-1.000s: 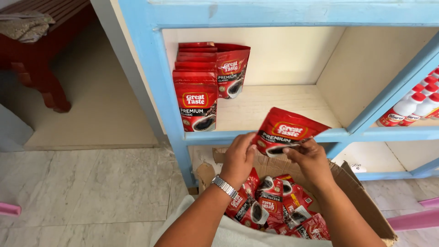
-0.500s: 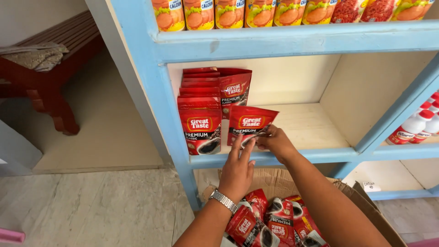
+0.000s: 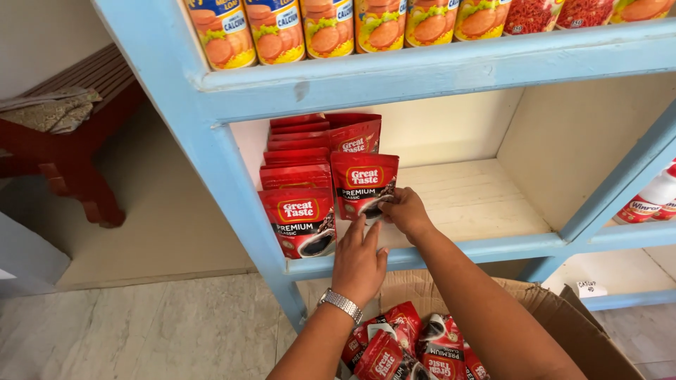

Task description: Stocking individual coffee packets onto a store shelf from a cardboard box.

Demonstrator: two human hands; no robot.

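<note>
— Where is the red coffee pouch (image 3: pixel 363 184) at this moment?

— It stands upright on the pale wooden shelf (image 3: pixel 465 204), at the front of the second row, just beside the front pouch of the first row (image 3: pixel 299 222) on its left side.

— And the hands?

— The right hand (image 3: pixel 406 211) is at the lower right corner of the pouch; its grip is closed on that corner, thumb and fingers pinching it. The left hand (image 3: pixel 359 260) is below the pouch, with a metal wristwatch (image 3: pixel 341 305) on the wrist. Its fingers are stretched out and loose, and the fingertips touch the bottom edge of the pouch. It grasps nothing.

— What is behind the pouch?

— More red pouches (image 3: pixel 320 137) of the same kind, standing in two rows toward the back wall of the shelf.

— And around?

— The shelf frame (image 3: pixel 211 148) is painted light blue. On the shelf above stands a row of yellow cans (image 3: pixel 327 24). Below the arms is an open cardboard box (image 3: pixel 556 317) with more red pouches lying inside (image 3: pixel 401 348). At far left is a red wooden bench (image 3: pixel 67 148) with a folded cloth (image 3: pixel 53 109) on it.
</note>
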